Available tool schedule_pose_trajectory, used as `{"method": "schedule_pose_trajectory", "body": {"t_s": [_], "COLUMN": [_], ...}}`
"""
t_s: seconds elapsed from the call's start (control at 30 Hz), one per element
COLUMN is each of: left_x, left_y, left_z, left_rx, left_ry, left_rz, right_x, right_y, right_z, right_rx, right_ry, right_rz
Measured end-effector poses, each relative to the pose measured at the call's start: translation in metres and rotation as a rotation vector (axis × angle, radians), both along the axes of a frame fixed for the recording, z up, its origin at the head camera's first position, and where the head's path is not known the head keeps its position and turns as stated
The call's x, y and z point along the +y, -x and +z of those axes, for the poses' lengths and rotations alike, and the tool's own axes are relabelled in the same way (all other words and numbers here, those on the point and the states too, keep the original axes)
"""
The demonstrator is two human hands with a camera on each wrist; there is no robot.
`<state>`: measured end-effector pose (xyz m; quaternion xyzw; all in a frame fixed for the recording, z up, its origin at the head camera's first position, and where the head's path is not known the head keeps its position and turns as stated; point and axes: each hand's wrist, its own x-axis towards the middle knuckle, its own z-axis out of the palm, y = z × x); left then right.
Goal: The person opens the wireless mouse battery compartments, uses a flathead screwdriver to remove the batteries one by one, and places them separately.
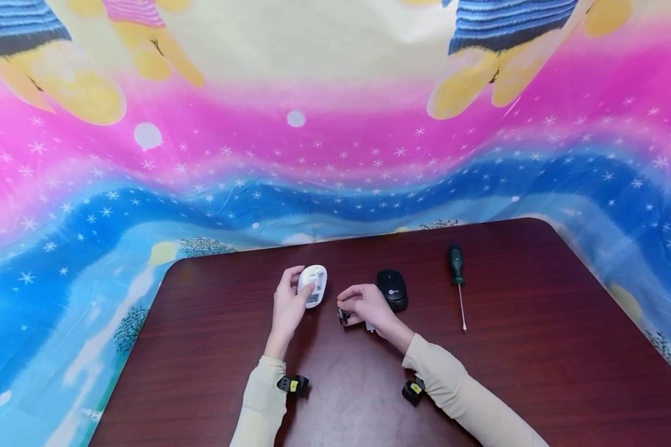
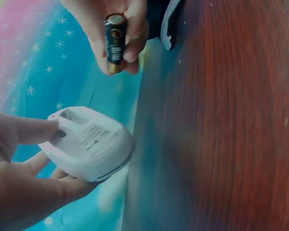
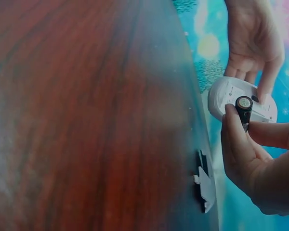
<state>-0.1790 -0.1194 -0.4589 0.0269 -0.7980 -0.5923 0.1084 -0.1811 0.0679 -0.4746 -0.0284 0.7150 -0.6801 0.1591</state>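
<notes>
My left hand (image 1: 287,304) grips a white computer mouse (image 1: 317,271), its underside turned up and a hollow compartment showing. In the left wrist view, the thumb presses near that compartment on the mouse (image 2: 98,147). Between the fingers and thumb of my right hand (image 1: 373,305) is a black battery (image 2: 115,45) with a gold-coloured end. The battery and the mouse are apart in the head view. A thin white battery cover (image 3: 206,190) lies on the table, partly hidden below my right hand in the head view.
A black computer mouse (image 1: 390,282) rests just beyond my right hand. Farther right lies a screwdriver (image 1: 456,270) with a dark green handle, its shaft toward me. The dark red-brown table (image 1: 201,347) ends against a colourful patterned cloth (image 1: 335,155) at the back.
</notes>
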Motion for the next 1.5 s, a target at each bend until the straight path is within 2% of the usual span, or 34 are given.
{"method": "schedule_pose_trajectory", "body": {"t_s": [0.17, 0.33, 0.63, 0.8, 0.97, 1.1, 1.27, 1.5], "left_x": [-0.001, -0.002, -0.006, -0.009, -0.011, -0.01, -0.008, -0.008], "left_y": [0.001, 0.002, 0.001, 0.0, -0.001, 0.0, 0.003, 0.007], "left_z": [0.0, -0.003, -0.008, -0.008, -0.008, -0.008, -0.01, -0.017], "left_rx": [0.008, 0.016, 0.067, 0.062, 0.063, 0.058, 0.007, -0.065], "left_ry": [0.092, 0.173, 0.19, 0.21, 0.185, 0.135, 0.092, 0.171], "left_rz": [-0.049, -0.068, -0.153, -0.18, -0.196, -0.199, -0.159, -0.104], "right_x": [-0.003, -0.004, -0.006, -0.008, -0.008, -0.008, -0.009, -0.01], "right_y": [-0.002, -0.003, 0.0, 0.0, -0.001, -0.001, -0.002, -0.005], "right_z": [-0.003, -0.005, -0.005, -0.003, -0.001, -0.001, -0.003, 0.001], "right_rx": [-0.012, 0.002, 0.078, 0.178, 0.256, 0.273, 0.306, 0.358], "right_ry": [-0.022, -0.052, -0.189, -0.318, -0.412, -0.426, -0.459, -0.519], "right_rz": [0.019, 0.033, 0.06, 0.093, 0.109, 0.108, 0.12, 0.144]}}
